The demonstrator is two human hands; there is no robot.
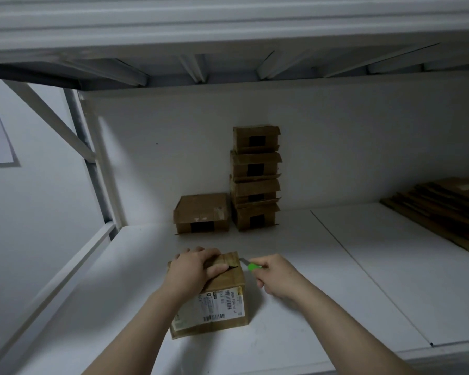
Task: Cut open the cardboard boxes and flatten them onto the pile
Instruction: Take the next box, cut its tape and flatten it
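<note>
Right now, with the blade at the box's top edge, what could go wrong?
The left hand presses the box top, its fingers close to the knife in the right hand; a slip across the top could cut them. The box, held only from above, may slide on the smooth shelf.

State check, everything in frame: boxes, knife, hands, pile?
near box: closed, not flattened.
left hand: presses its top.
right hand: grips the knife.
knife: blade out, tip at the near box's top edge.
stack of four boxes: closed, upright.
single box: closed, left of the stack.
flattened pile: flat, far right.
</note>
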